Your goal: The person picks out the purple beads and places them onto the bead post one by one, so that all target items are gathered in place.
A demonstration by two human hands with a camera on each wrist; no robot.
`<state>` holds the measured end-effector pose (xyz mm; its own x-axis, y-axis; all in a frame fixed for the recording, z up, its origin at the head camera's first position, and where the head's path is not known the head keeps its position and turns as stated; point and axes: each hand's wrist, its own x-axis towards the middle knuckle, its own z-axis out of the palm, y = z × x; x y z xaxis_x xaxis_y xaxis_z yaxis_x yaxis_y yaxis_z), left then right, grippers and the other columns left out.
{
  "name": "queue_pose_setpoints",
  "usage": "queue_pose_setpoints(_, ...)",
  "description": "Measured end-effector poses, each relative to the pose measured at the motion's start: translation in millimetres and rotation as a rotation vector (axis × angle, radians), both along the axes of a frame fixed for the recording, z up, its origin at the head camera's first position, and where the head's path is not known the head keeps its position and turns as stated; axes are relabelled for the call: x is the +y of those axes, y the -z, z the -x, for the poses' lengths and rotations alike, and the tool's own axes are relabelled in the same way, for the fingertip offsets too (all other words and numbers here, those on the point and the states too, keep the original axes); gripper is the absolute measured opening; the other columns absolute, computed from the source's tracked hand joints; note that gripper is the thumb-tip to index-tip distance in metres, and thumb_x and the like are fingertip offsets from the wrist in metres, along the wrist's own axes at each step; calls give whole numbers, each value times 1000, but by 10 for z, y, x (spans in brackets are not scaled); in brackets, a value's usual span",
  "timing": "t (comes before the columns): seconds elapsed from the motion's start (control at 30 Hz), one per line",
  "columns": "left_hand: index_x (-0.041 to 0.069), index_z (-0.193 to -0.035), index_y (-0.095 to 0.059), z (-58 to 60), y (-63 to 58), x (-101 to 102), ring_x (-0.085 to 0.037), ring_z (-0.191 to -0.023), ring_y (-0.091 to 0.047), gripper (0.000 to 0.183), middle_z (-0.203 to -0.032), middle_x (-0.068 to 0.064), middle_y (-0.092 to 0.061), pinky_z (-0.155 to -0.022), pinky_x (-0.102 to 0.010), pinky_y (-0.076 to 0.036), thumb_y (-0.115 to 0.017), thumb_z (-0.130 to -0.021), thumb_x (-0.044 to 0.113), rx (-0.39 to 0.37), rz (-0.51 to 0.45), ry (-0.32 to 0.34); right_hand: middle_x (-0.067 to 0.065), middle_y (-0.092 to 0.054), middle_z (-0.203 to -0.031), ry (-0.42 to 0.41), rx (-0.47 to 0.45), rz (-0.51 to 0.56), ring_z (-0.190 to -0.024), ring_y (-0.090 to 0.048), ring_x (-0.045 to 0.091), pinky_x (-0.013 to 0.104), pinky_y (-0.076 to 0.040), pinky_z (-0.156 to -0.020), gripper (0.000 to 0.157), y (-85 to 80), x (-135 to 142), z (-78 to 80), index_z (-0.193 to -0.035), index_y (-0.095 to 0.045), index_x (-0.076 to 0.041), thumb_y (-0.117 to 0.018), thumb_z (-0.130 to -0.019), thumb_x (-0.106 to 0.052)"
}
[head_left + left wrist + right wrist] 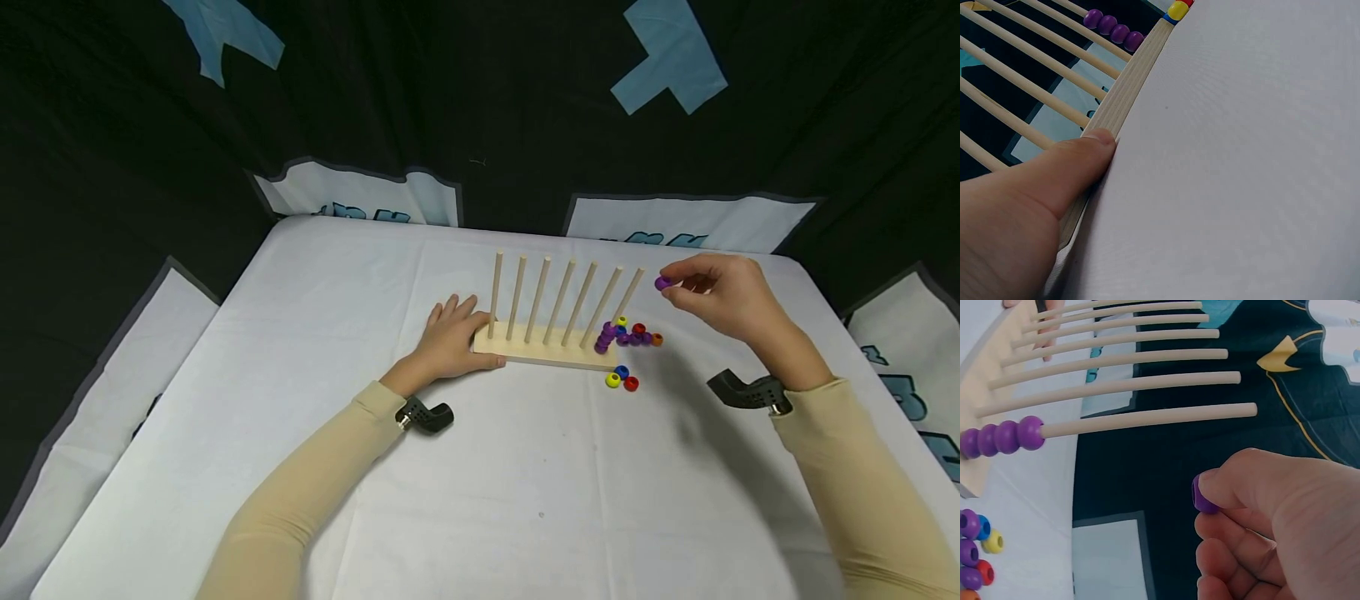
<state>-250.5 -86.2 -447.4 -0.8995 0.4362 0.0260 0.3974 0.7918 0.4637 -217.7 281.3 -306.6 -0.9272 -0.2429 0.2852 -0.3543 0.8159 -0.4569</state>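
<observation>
A wooden peg board (pixel 551 353) with a row of upright pegs stands on the white table. My left hand (pixel 448 340) grips its left end, the thumb lying along the front edge. Off to the right, my right hand (pixel 723 292) pinches a purple bead (pixel 662 283) between thumb and fingers, raised above the table. In the right wrist view that bead (pixel 1204 495) is below and beyond the tip of the rightmost peg (pixel 1154 419), apart from it. Several purple beads (pixel 1007 437) are stacked at the foot of this peg; the other pegs are bare.
Loose purple beads (pixel 636 339), an orange bead (pixel 657 340) and a red bead (pixel 639 328) lie right of the board. By its front right corner are a yellow bead (pixel 613 380), a blue one and a red one. A dark curtain (pixel 487 108) hangs behind the table.
</observation>
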Motion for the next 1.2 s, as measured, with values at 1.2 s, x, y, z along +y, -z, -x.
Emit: queue_pose_setpoints(1.2,15,-143,-58,-5,-2,3,-49,-157,-13,75,-166,-22,-29,-126,-65,-8,-76,-83,59,9,3,5,18,-75,-104,-51,83,-3,-87,-59,22,1,-40,-70,24,-303,-248,6,-113,-75,1,-73,-92,-9)
